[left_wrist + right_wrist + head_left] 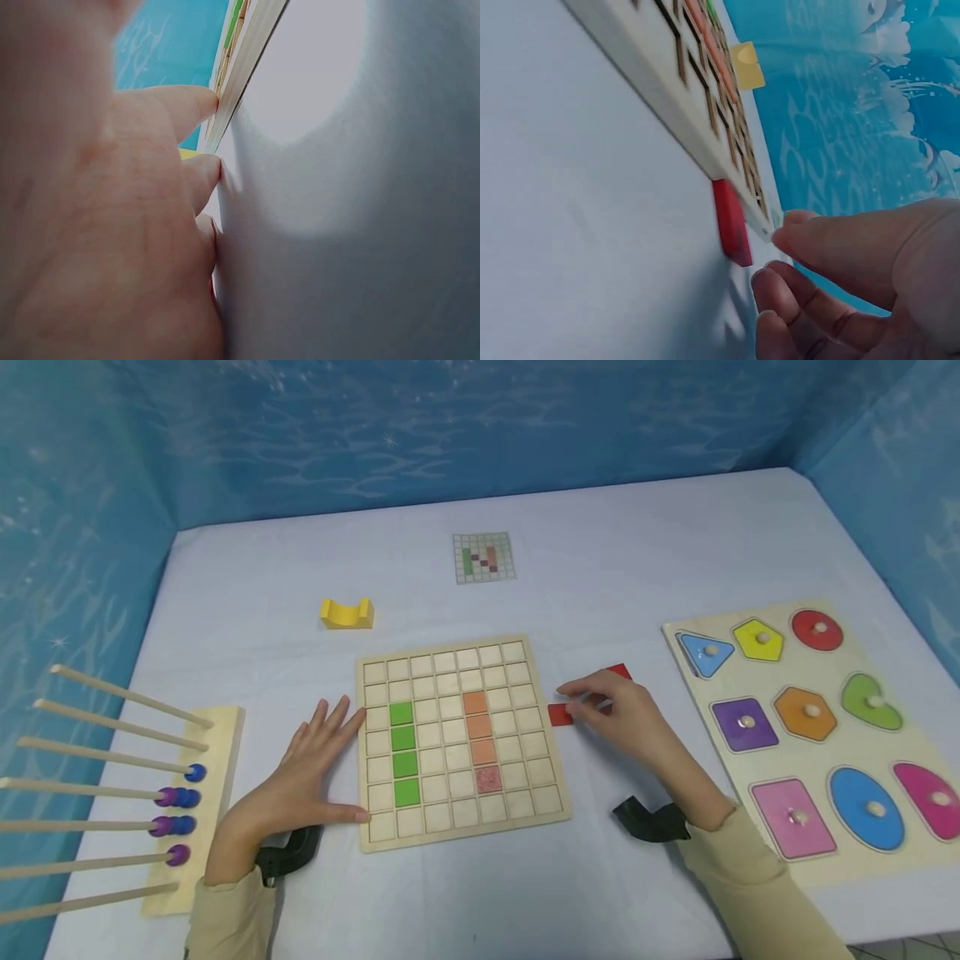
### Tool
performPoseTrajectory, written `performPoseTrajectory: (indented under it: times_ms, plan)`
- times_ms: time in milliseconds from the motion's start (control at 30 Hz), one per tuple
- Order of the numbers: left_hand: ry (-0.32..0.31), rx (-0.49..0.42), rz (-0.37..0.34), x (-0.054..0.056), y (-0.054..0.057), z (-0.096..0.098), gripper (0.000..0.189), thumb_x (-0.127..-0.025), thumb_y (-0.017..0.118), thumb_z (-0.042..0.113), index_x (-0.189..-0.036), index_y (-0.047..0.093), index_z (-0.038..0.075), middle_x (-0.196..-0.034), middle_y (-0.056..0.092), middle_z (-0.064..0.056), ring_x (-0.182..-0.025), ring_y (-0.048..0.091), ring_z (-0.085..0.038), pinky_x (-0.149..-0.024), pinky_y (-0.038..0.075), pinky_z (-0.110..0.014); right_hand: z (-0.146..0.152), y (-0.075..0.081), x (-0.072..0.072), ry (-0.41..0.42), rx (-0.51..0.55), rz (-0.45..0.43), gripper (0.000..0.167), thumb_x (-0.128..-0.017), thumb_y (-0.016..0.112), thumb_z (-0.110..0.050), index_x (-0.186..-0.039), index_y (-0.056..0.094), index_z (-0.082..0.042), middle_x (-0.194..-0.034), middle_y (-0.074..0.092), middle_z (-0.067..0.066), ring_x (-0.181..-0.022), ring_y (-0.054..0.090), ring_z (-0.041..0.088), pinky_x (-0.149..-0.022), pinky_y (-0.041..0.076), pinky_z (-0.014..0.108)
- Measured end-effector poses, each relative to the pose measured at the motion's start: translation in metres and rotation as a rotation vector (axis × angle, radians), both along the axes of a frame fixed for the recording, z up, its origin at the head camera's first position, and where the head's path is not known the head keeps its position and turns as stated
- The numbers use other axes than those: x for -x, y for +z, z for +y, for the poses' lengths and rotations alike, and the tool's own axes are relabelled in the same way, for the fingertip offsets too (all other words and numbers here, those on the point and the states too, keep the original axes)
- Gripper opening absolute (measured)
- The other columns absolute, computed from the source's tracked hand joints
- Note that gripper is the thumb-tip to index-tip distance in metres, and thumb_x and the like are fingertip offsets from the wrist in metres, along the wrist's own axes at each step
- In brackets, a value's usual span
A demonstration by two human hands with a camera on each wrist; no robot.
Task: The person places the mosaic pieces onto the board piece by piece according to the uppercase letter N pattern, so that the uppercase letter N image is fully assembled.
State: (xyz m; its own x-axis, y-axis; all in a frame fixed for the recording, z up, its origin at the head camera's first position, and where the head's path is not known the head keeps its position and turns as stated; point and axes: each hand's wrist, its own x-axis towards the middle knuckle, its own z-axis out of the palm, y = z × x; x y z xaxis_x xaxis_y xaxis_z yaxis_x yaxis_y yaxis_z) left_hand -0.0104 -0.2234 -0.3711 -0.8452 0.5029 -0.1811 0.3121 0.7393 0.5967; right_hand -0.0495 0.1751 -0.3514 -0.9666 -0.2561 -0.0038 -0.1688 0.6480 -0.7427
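A wooden grid board [465, 827] lies on the white table. Several green tiles [405, 764] form one column in it; orange tiles [478, 727] form another, with a speckled reddish tile [488, 779] below them. My left hand [300, 781] rests with fingers spread, index fingertip and thumb at the board's left edge. Off the right edge lies a red tile [558, 715], close to the board's side. My right hand [622, 714] hovers by it, thumb and bent fingers apart around nothing. Another red tile [620, 671] is partly hidden behind this hand.
Behind the board lie a small pattern card [484, 558] and a yellow curved block [347, 614]. A rack with pegs and beads [195, 810] stands at left, its pegs leaning outward. A knobbed shape puzzle [817, 760] covers the right side.
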Motion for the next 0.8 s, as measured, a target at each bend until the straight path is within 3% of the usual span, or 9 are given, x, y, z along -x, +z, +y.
performPoseTrajectory:
  times_ms: [200,533,800]
  plan:
    - [0.0,0.001,0.0,0.0,0.0,0.001,0.119,-0.063,0.08,0.054,-0.151,0.011,0.014,-0.155,-0.002,-0.013,-0.137,-0.016,-0.031,-0.104,-0.005,-0.057,-0.003,-0.01,-0.004,0.027,-0.06,0.031,0.024,-0.078,0.071,0.004,-0.102,0.07,0.0,-0.089,0.056,0.008,-0.071,0.051,0.018,-0.064,0.043,0.033]
    - [-0.001,-0.005,0.016,0.0,-0.001,-0.001,0.12,-0.062,0.082,0.052,-0.151,0.012,0.013,-0.155,-0.002,-0.014,-0.137,-0.015,-0.032,-0.105,-0.005,-0.056,-0.011,-0.011,-0.006,0.006,-0.121,0.071,0.022,-0.076,0.073,0.005,-0.095,0.067,-0.002,-0.084,0.054,0.008,-0.07,0.05,0.02,-0.062,0.042,0.034]
    - [0.004,0.009,-0.002,0.001,-0.001,0.0,0.121,-0.062,0.081,0.053,-0.151,0.011,0.013,-0.155,-0.003,-0.013,-0.137,-0.016,-0.03,-0.105,-0.005,-0.055,-0.012,0.001,-0.002,-0.045,-0.08,0.08,0.012,-0.08,0.07,0.004,-0.086,0.066,-0.006,-0.078,0.063,0.004,-0.072,0.058,0.02,-0.068,0.049,0.037]
